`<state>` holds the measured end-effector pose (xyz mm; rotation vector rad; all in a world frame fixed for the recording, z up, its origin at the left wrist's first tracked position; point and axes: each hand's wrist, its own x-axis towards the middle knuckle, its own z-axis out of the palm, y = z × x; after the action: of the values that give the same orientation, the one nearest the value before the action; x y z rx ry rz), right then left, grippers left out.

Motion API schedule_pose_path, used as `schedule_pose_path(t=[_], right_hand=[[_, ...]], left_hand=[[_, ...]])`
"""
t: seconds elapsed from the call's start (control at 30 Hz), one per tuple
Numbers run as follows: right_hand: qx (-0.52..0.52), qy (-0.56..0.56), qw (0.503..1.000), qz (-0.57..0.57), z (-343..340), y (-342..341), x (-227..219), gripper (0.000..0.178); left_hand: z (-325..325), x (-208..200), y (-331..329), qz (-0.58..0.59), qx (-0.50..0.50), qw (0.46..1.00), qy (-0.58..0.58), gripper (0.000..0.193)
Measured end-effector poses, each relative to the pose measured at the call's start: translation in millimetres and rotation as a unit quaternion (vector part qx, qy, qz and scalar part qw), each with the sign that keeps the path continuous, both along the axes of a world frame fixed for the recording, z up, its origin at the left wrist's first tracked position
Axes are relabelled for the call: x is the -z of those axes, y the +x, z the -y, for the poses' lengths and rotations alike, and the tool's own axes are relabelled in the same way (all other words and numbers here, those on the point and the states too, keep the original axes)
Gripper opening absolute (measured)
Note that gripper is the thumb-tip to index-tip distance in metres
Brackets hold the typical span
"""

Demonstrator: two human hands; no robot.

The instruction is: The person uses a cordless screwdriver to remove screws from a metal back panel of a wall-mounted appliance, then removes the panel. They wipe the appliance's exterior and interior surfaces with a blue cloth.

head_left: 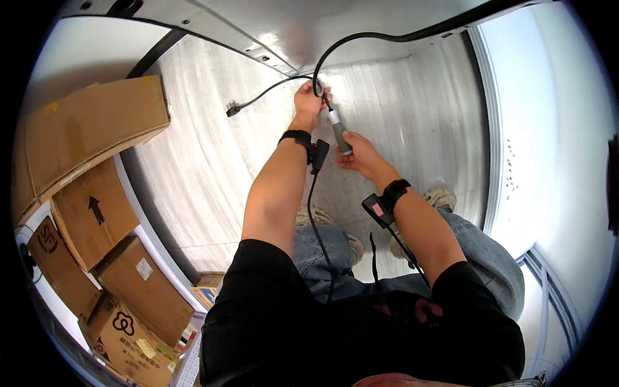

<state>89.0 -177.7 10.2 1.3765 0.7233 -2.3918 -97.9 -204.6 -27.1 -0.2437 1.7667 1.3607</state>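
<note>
My left hand (310, 100) is closed on a black power cable (316, 72) where it bends close to the floor. The cable arches over from the upper right, and a thinner length runs left to a black plug (233, 111) lying on the floor. In my right hand (362, 156) is a screwdriver (340, 131) with a grey handle and pale collar, gripped near the handle's end. Its dark shaft points up toward my left fingers; the tip is hidden or too small to make out.
A large pale metal panel (277, 29) spans the top. Several cardboard boxes (97, 209) are stacked along the left side, one (97, 129) jutting over the floor (213, 168). A white wall (535, 129) borders the right. Black wrist straps with cords hang by both forearms.
</note>
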Motion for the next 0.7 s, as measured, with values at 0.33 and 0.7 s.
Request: schedule_pose_path(t=[0.33, 0.7], right_hand=[[0.017, 0.028, 0.999, 0.024, -7, 2, 7, 0.039], [0.045, 0.006, 0.999, 0.013, -9, 0, 4, 0.037]], left_hand=[[-15, -2, 3, 0.003, 0.033, 0.999, 0.018, 0.037], [-19, 0, -2, -0.018, 0.054, 0.998, 0.013, 0.044]])
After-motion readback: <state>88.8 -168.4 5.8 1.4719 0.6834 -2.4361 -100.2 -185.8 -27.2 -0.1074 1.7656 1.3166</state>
